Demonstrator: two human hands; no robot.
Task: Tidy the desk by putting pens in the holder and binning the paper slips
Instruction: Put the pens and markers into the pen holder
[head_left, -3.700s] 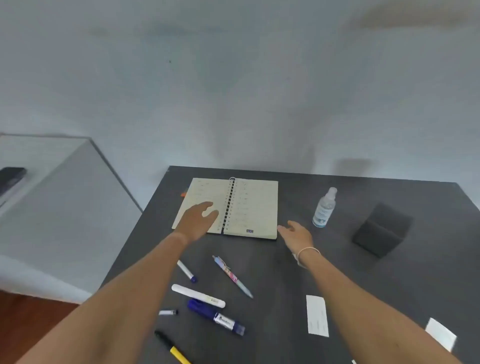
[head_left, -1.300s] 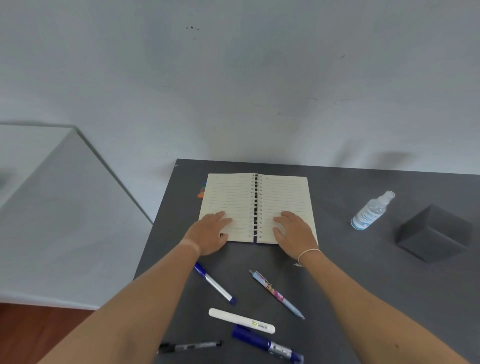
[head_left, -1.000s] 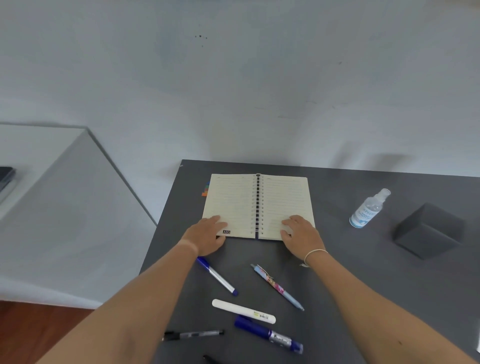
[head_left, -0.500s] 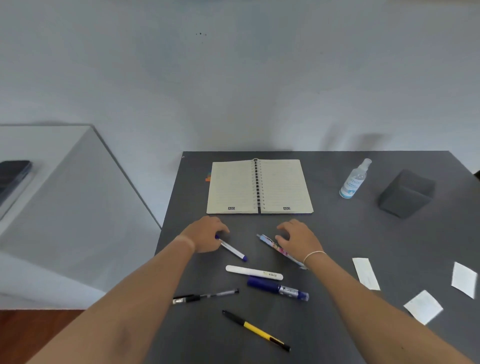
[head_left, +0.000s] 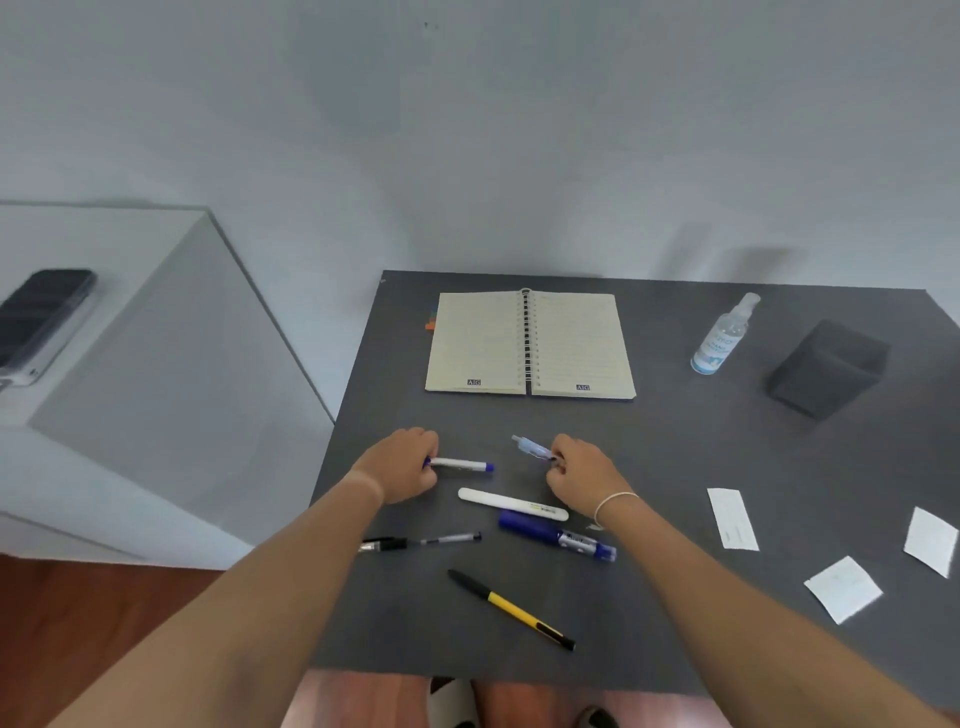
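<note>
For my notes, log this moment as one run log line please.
phase: picking up pens | left hand: gripping white-and-blue pen | right hand: gripping light blue pen | holder: no pens visible | paper slips: on desk

Left hand (head_left: 402, 465) closed on white-blue pen (head_left: 462, 464), right hand (head_left: 582, 475) closed on light-blue pen (head_left: 531, 447), both over grey tabletop (head_left: 675, 441) with four more pens near the hands, open notebook (head_left: 529, 343), spray bottle (head_left: 723, 335), black holder (head_left: 826, 369), three paper slips (head_left: 732, 518) at right.

Grey desk (head_left: 675, 457) carries pens (head_left: 511, 609), notebook (head_left: 527, 343), slips (head_left: 732, 518).
</note>
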